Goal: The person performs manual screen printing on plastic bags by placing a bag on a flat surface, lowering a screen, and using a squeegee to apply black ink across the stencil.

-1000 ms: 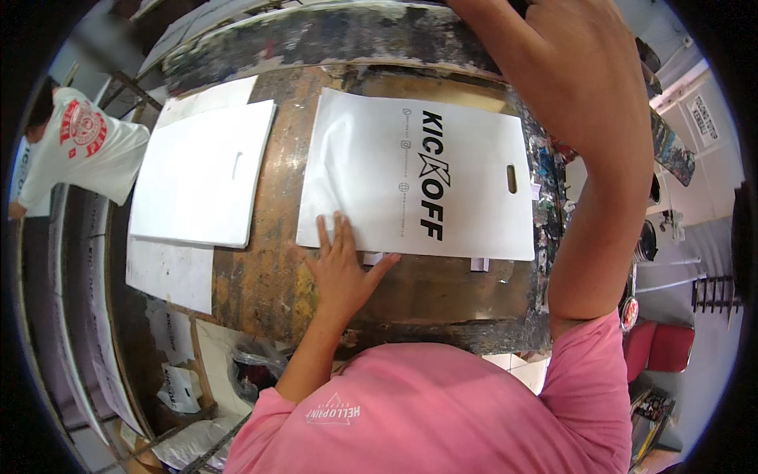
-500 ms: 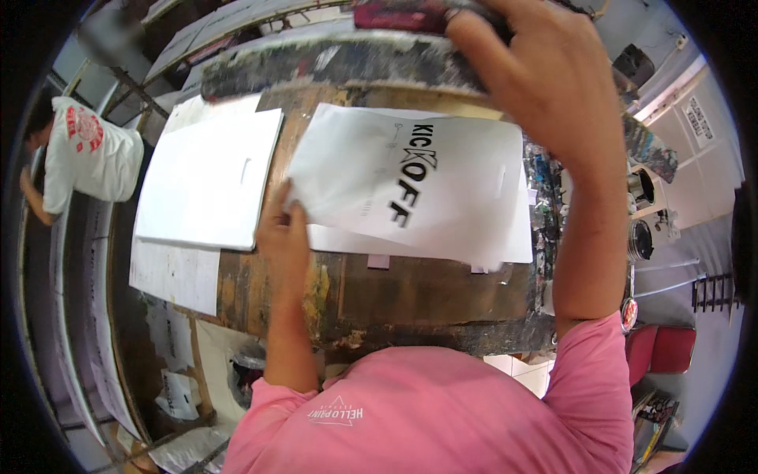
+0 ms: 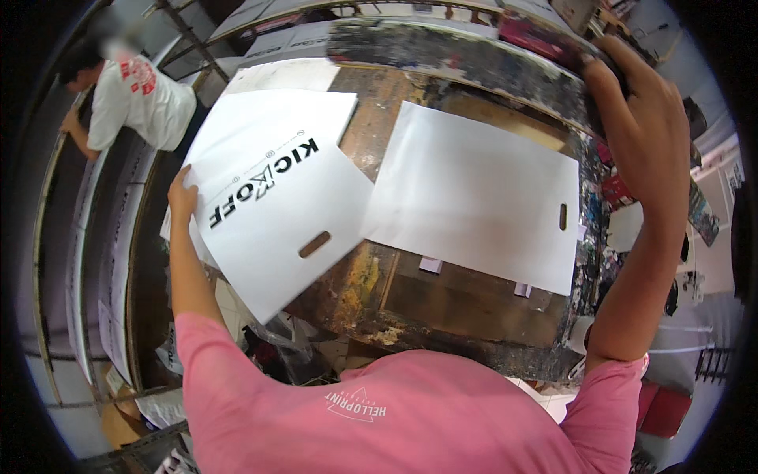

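Observation:
My left hand (image 3: 183, 196) pinches the far-left edge of a white flat bag (image 3: 292, 189) with large black lettering and an oval handle slot. That bag slants over a stack of white bags (image 3: 260, 101) on the left of the worktable. Another white bag (image 3: 474, 197), with no print on its visible side, lies flat on the table's right part, its handle slot toward the right. Up at the far right my right hand (image 3: 647, 118) is closed round the end of a dark red, ink-stained bar (image 3: 541, 39), beside an ink-crusted beam (image 3: 450, 59). Its fingertips are partly hidden.
The stained wooden worktable (image 3: 466, 308) has small pale tabs (image 3: 430, 265) at the bag's near edge. A person in a white shirt (image 3: 142, 103) stands at racks on the far left. A red chair (image 3: 662, 409) is at the lower right.
My left hand has carried the printed bag leftward from the table's right part onto the stack, uncovering the unprinted bag. The view has shifted, with my right hand still at the bar.

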Demonstrator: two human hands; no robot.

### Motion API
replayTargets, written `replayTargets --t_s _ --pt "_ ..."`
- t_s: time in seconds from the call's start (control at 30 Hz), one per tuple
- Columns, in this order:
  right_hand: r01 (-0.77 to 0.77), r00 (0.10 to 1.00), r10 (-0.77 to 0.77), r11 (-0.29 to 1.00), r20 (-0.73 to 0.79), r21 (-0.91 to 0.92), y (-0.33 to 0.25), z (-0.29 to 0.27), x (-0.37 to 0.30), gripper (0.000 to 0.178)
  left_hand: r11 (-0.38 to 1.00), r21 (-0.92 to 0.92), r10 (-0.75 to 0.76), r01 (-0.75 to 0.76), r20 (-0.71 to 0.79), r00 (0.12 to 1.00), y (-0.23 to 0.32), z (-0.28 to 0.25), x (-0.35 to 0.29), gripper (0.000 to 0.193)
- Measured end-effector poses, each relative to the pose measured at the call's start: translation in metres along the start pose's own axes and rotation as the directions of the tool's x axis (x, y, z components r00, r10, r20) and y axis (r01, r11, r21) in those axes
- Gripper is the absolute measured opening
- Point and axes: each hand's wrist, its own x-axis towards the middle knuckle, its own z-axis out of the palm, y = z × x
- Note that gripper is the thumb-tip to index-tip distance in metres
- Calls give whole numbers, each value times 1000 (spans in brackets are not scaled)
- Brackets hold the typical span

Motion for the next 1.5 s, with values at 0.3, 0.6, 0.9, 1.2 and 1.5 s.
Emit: replayTargets --t_s 0.3,0.6,0.9,1.2,1.5 --pt "-18 1000 18 1000 -22 -13 -1 4 -2 58 937 -280 213 -207 -10 977 217 11 -81 75" --pt "-116 967 120 993 227 -28 -62 6 -114 87 -80 -902 469 424 341 814 410 -28 -230 123" --pt "-156 767 -98 930 634 332 -55 62 -256 49 861 -507 276 -39 400 874 321 74 -320 120" --pt "-107 833 -92 940 545 323 -53 141 -264 65 877 -341 436 -337 273 858 291 106 -327 137" --pt "28 924 -106 977 368 210 28 305 -146 39 862 -371 454 -346 258 853 295 102 -325 137"
